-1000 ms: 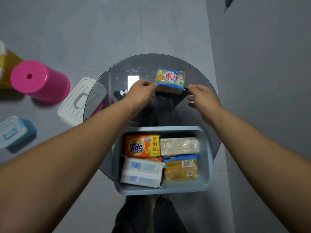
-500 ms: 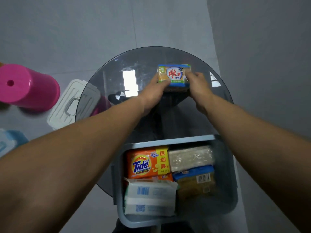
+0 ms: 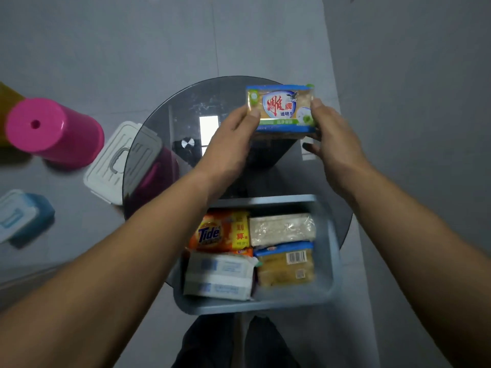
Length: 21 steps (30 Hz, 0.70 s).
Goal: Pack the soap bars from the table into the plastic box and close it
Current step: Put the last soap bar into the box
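Note:
A wrapped soap bar with a blue, yellow and green label is held above the round glass table. My left hand grips its left end and my right hand grips its right end. The open grey-blue plastic box sits at the table's near edge. It holds an orange Tide bar, a pale wrapped bar, a yellow bar with a barcode and a white pack.
On the floor to the left lie a white lid with a handle, partly under the glass, a pink tub on its side and a small blue box with a white lid. A grey wall rises at right.
Both hands closed on the soap bar at the table's far side and lifted it off the glass, toward me. The right hand went from apart to gripping the bar.

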Each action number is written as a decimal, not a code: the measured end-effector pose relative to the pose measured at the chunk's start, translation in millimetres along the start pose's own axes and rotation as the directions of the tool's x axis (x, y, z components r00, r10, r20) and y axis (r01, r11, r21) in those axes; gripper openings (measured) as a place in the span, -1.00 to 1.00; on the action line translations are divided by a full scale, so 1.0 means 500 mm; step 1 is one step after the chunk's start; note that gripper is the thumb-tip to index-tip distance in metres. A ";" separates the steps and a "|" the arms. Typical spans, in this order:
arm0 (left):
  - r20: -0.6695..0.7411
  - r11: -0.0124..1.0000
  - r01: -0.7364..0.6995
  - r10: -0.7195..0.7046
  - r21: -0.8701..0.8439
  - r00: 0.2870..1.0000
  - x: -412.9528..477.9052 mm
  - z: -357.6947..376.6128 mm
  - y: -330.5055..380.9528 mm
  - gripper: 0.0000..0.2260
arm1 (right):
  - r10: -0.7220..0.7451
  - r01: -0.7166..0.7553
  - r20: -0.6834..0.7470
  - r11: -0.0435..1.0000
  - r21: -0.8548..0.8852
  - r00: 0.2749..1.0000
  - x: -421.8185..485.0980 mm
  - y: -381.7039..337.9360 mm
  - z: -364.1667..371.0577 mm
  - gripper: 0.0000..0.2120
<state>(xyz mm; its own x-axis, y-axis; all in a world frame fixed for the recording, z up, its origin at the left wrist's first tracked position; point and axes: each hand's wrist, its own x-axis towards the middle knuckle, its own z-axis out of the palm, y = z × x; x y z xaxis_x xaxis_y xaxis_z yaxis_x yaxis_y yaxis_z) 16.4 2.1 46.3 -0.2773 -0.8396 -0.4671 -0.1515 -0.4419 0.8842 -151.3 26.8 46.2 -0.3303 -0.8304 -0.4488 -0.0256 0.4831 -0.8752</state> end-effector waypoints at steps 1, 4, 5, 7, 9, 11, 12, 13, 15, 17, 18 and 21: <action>-0.012 0.999 -0.036 0.036 0.004 0.999 -0.039 0.006 0.015 -0.73 | -0.021 0.021 0.004 0.999 0.026 1.000 -0.037 -0.008 -0.014 -0.76; -0.016 0.998 -0.068 0.068 0.017 0.998 -0.157 0.022 0.016 -0.75 | -0.035 0.035 0.025 0.999 0.011 0.999 -0.145 0.005 -0.066 -0.80; -0.013 0.999 -0.044 0.044 0.016 0.999 -0.190 0.027 0.002 -0.77 | -0.024 0.024 0.045 1.000 0.003 0.999 -0.182 0.015 -0.081 -0.79; 0.006 0.999 0.053 -0.053 0.009 0.999 -0.248 0.037 -0.033 -0.82 | 0.021 -0.016 0.083 0.998 -0.063 0.996 -0.242 0.049 -0.108 -0.74; 0.014 0.989 0.149 -0.150 0.018 0.989 -0.290 0.048 -0.070 -0.82 | 0.092 -0.080 0.094 0.989 -0.127 0.991 -0.286 0.089 -0.125 -0.74; 0.019 0.971 0.228 -0.230 0.072 0.973 -0.321 0.058 -0.094 -0.80 | 0.149 -0.131 0.098 0.976 -0.173 0.984 -0.315 0.123 -0.135 -0.76; 0.023 0.958 0.264 -0.268 0.109 0.963 -0.331 0.061 -0.103 -0.81 | 0.178 -0.155 0.105 0.968 -0.200 0.978 -0.325 0.138 -0.138 -0.76; 0.029 0.944 0.297 -0.304 0.145 0.952 -0.339 0.064 -0.109 -0.80 | 0.203 -0.171 0.120 0.957 -0.233 0.972 -0.336 0.147 -0.141 -0.76; 0.035 0.913 0.343 -0.359 0.220 0.933 -0.347 0.066 -0.117 -0.78 | 0.217 -0.159 0.151 0.932 -0.326 0.964 -0.351 0.161 -0.146 -0.74; 0.025 0.894 0.360 -0.380 0.267 0.925 -0.348 0.068 -0.122 -0.79 | 0.212 -0.133 0.165 0.910 -0.393 0.963 -0.360 0.174 -0.148 -0.72; 0.019 0.885 0.361 -0.383 0.295 0.924 -0.346 0.068 -0.124 -0.79 | 0.206 -0.117 0.171 0.899 -0.421 0.964 -0.362 0.180 -0.147 -0.71; -0.005 0.838 0.359 -0.392 0.411 0.920 -0.339 0.072 -0.123 -0.82 | 0.165 -0.056 0.183 0.871 -0.489 0.969 -0.359 0.192 -0.138 -0.76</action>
<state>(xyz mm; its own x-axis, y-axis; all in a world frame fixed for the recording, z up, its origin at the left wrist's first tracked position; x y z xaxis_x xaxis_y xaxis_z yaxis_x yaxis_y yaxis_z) 38.5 182.9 70.9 -0.1913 -0.6003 -0.7766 -0.6169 -0.5419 0.5708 -159.5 241.4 55.1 -0.1513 -0.7757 -0.6128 -0.4647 0.6029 -0.6485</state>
